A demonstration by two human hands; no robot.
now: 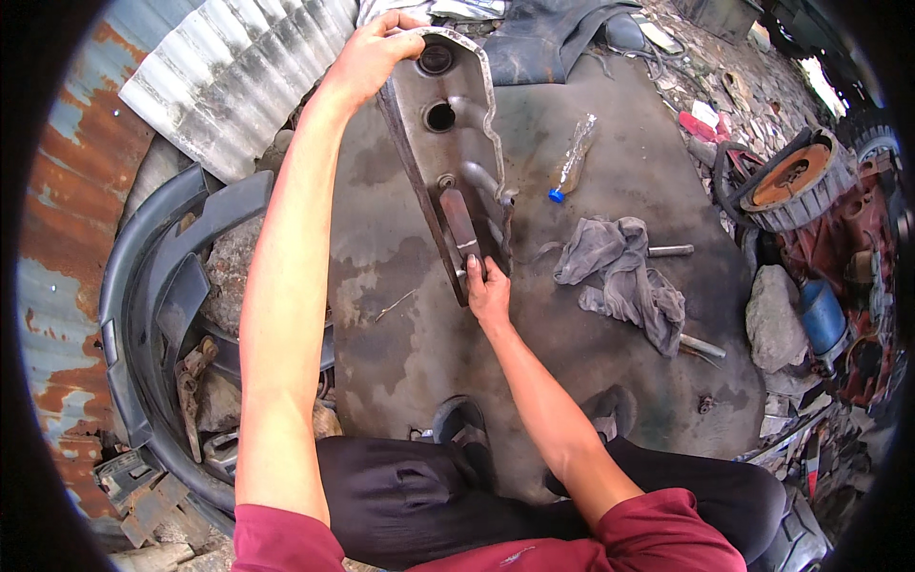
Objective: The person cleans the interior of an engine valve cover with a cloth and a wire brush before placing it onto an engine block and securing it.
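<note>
Cleaning or scraping of the hollow metal cover appears to be in hand; it is held tilted over the dark ground sheet, its hollow side exposed. Its far end is gripped by the fingers of the left hand, with the left arm stretched nearly straight. Inside, the dark strip seems pinched at its near end by the fingers of the right hand, the right arm angled inward; whether the strip is loose cannot be told. Steady support and short, controlled strokes are probably called for next.
</note>
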